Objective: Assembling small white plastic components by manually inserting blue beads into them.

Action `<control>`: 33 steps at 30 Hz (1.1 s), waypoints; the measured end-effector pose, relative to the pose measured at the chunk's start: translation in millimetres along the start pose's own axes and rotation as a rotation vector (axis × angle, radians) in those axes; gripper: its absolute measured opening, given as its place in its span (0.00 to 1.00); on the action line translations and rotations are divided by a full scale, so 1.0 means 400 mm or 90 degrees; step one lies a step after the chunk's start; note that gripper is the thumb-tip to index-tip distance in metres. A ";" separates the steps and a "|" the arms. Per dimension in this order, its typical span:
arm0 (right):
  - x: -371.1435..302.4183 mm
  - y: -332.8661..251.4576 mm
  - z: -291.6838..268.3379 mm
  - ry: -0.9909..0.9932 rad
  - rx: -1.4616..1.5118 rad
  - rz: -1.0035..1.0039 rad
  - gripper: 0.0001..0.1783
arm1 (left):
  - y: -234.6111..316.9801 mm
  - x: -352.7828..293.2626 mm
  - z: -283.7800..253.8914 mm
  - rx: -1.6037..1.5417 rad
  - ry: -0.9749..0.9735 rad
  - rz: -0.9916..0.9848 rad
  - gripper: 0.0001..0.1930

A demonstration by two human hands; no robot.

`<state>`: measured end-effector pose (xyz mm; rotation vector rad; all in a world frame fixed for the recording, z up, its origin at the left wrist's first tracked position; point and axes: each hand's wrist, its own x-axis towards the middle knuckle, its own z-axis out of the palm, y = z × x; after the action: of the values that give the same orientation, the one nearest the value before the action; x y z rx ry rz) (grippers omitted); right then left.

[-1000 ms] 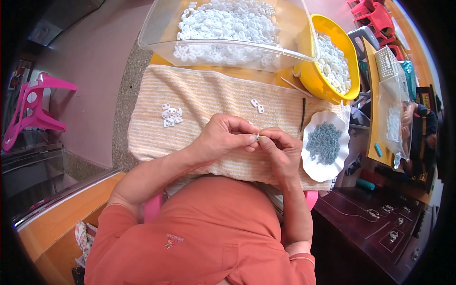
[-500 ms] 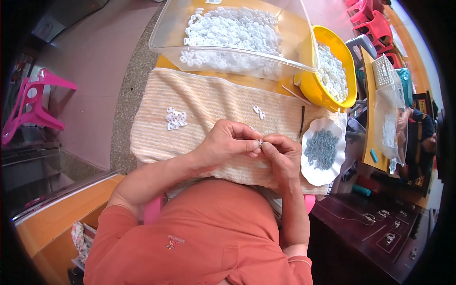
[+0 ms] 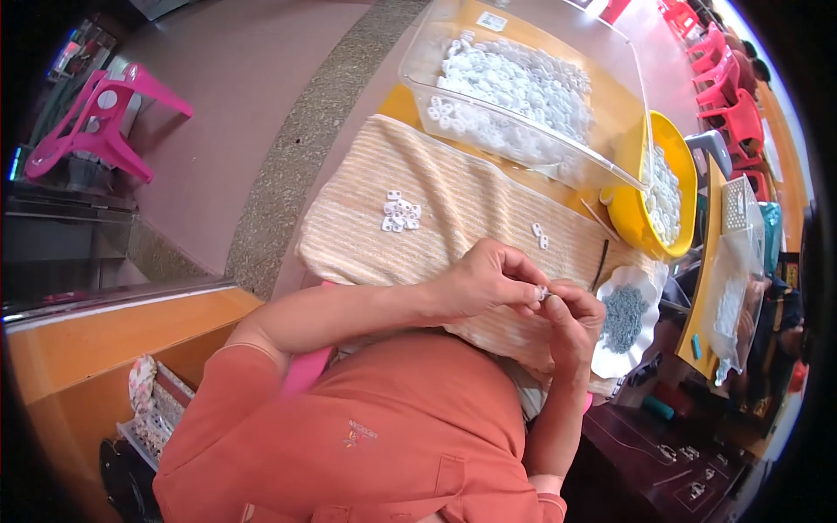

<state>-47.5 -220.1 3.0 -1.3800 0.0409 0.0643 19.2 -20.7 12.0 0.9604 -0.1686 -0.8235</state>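
Observation:
My left hand [image 3: 493, 281] and my right hand [image 3: 577, 321] meet over the towel, fingertips pinched together. Between them is a small white plastic piece [image 3: 542, 293], mostly hidden by the fingers. Just beyond the hands, a few white two-holed plastic pieces [image 3: 540, 236] lie on the striped towel [image 3: 349, 240]. A small pile of similar pieces [image 3: 400, 213] sits farther left. Close to my right hand stands a white scalloped dish [image 3: 608, 364] of tiny grey-green parts [image 3: 624, 318], too small to name. A thin black stick [image 3: 601, 265] lies beside it.
A large clear plastic bin [image 3: 523, 161] of white pieces stands at the far side. Right of it is a yellow tub [image 3: 621, 209], also filled. A pink stool [image 3: 105, 122] is on the floor at left; a drawer with a basket [image 3: 144, 436] is at lower left.
The view has turned, so the table and its things appear farther right and tilted. Both hands stay together, pinching the small piece; the pile and loose pieces lie as before.

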 end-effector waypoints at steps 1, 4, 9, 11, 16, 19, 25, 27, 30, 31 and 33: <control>-0.001 -0.002 -0.001 0.018 -0.021 -0.004 0.08 | 0.003 0.000 0.000 0.007 -0.004 -0.002 0.08; 0.002 -0.015 -0.016 0.043 -0.077 -0.015 0.07 | 0.003 0.003 -0.001 -0.019 0.000 0.014 0.09; 0.018 -0.028 -0.040 0.084 -0.211 0.008 0.07 | 0.002 -0.003 -0.006 -0.042 0.034 0.012 0.11; 0.037 -0.020 -0.038 0.104 -0.250 -0.005 0.07 | 0.009 -0.009 -0.008 -0.070 0.034 0.014 0.10; 0.092 -0.028 0.007 0.027 -0.595 -0.150 0.07 | 0.006 -0.008 -0.013 -0.067 0.034 0.013 0.10; 0.119 -0.043 0.042 0.047 -0.663 -0.087 0.10 | 0.013 -0.009 -0.010 -0.073 0.043 0.011 0.10; 0.152 -0.033 0.054 0.054 -0.775 -0.097 0.12 | 0.021 -0.010 -0.006 -0.065 0.042 0.017 0.10; 0.157 -0.024 0.045 0.058 -0.806 -0.143 0.12 | 0.022 -0.008 -0.002 -0.054 0.040 0.016 0.10; 0.161 -0.029 0.042 0.045 -0.808 -0.139 0.11 | 0.022 -0.010 -0.002 -0.063 0.037 0.022 0.10; 0.162 -0.035 0.049 0.037 -0.781 -0.108 0.09 | 0.021 -0.010 -0.003 -0.059 0.043 0.020 0.10; 0.164 -0.037 0.041 0.020 -0.763 -0.128 0.08 | 0.020 -0.010 -0.002 -0.054 0.043 0.021 0.09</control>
<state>18.8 -205.3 16.3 -2.5748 -0.1335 -0.1273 21.0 -15.1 18.6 0.9015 -0.0897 -0.7617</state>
